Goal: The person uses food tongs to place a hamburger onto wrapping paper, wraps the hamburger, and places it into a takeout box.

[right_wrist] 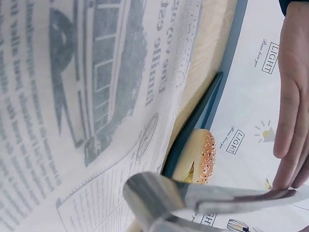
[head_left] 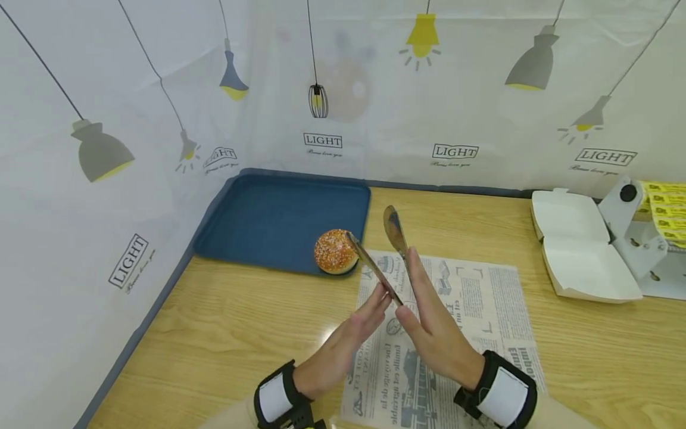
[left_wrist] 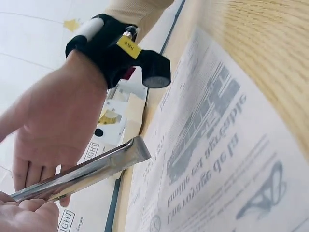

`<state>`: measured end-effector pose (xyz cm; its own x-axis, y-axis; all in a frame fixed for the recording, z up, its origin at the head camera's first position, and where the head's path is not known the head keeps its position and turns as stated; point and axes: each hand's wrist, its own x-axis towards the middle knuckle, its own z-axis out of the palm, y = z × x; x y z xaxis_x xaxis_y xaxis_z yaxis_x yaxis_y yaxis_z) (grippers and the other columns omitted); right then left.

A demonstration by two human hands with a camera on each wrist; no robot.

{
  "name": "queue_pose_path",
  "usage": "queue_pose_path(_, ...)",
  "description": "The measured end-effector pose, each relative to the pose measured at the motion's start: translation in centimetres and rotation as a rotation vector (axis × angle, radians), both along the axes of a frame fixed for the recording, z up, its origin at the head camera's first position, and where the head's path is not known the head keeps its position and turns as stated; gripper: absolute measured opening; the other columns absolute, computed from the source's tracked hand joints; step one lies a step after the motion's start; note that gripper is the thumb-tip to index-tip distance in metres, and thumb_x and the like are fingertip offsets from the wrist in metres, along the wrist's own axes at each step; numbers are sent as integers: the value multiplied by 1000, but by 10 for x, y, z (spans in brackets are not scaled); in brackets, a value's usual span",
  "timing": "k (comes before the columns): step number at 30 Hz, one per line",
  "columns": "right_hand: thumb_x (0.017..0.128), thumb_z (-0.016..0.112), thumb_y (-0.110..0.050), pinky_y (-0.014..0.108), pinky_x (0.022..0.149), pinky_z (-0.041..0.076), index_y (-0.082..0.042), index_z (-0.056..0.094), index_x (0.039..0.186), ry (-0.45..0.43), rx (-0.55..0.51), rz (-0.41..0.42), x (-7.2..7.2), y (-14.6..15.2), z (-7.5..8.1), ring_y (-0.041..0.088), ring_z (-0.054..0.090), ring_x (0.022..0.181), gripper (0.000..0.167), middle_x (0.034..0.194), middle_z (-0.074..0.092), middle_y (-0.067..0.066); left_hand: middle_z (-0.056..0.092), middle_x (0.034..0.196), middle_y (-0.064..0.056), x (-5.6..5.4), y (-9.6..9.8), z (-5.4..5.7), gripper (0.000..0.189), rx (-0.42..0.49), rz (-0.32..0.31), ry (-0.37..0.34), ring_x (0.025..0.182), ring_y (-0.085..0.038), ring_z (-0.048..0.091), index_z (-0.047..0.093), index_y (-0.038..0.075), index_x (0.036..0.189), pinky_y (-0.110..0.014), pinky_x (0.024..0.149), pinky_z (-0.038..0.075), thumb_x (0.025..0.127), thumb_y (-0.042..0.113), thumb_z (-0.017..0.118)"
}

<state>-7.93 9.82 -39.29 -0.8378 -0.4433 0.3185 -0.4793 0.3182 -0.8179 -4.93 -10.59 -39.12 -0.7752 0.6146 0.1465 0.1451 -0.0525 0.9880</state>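
Metal tongs stand between the two hands, their spread arms pointing toward a sesame bun. One tip overlaps the bun's right edge in the head view. My left hand touches the left arm of the tongs with extended fingertips. Straight fingers of my right hand lie along the other arm, thumb spread apart. The joined end of the tongs juts out over the printed paper in the right wrist view. That view also shows a bit of green-yellow filling in the bun's side.
The bun sits at the near right corner of a blue tray. Newspaper-print paper covers the wooden table under the hands. To the right stand an opened white takeaway box and a dispenser with yellow labels.
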Motion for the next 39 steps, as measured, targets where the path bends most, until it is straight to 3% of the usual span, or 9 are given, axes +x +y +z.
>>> queue_pose_path(4,109,46,-16,57,121,15,-14,-5,164,66,25,-16,-1,-3,-3,32,6,156,75,170,-3,10,-7,170,-1,8,3,3,64,-7,-34,12,155,-20,9,-7,9,162,-35,124,14,109,45,-3)
queue_pose_path(8,109,42,-11,35,124,10,-5,0,163,179,38,-23,-1,-6,-9,35,12,154,69,170,4,13,-9,169,-3,14,3,8,62,-1,-58,23,155,-22,8,-8,6,161,-34,123,15,110,41,-3)
queue_pose_path(11,109,38,-10,26,122,8,0,6,162,261,33,-44,-1,-7,-13,38,19,152,63,169,11,14,-4,170,-3,16,5,10,60,-4,-52,39,155,-20,10,-7,7,162,-35,123,16,111,39,-2)
queue_pose_path(17,107,40,-2,22,121,11,2,13,161,286,45,-91,0,-5,-17,39,29,148,60,166,22,19,6,169,-4,15,5,12,59,-24,-47,50,154,-19,15,-4,6,162,-36,123,17,111,36,-2)
queue_pose_path(21,106,41,1,40,119,27,0,12,162,241,73,-117,0,-2,-18,39,36,142,62,162,28,25,5,170,-7,12,-2,11,61,-36,-34,32,154,-22,15,-3,5,162,-34,123,16,111,38,-2)
queue_pose_path(25,110,37,-6,62,106,38,4,12,160,147,90,-137,-3,3,-15,41,40,138,58,156,32,31,9,169,-16,8,-23,8,60,-58,74,59,154,-32,17,1,1,162,-34,123,17,113,35,4)
queue_pose_path(30,112,33,-14,61,104,41,11,15,157,60,119,-158,-6,11,-9,41,43,136,55,152,35,33,11,167,-22,-5,-63,10,54,-215,304,161,152,-39,19,4,0,162,-48,121,19,114,22,15)
queue_pose_path(35,112,36,-16,58,100,46,11,19,157,71,158,-168,-7,16,-6,38,51,128,55,146,42,31,3,170,-15,-35,-124,8,65,-502,508,191,155,-35,7,-1,9,164,-61,121,11,113,31,33)
queue_pose_path(39,111,38,-15,55,95,48,11,23,156,92,187,-172,-7,19,-5,34,55,119,54,138,49,28,-2,169,-19,-64,-172,1,84,-830,571,244,153,-45,-2,-3,8,163,-75,114,8,107,46,48)
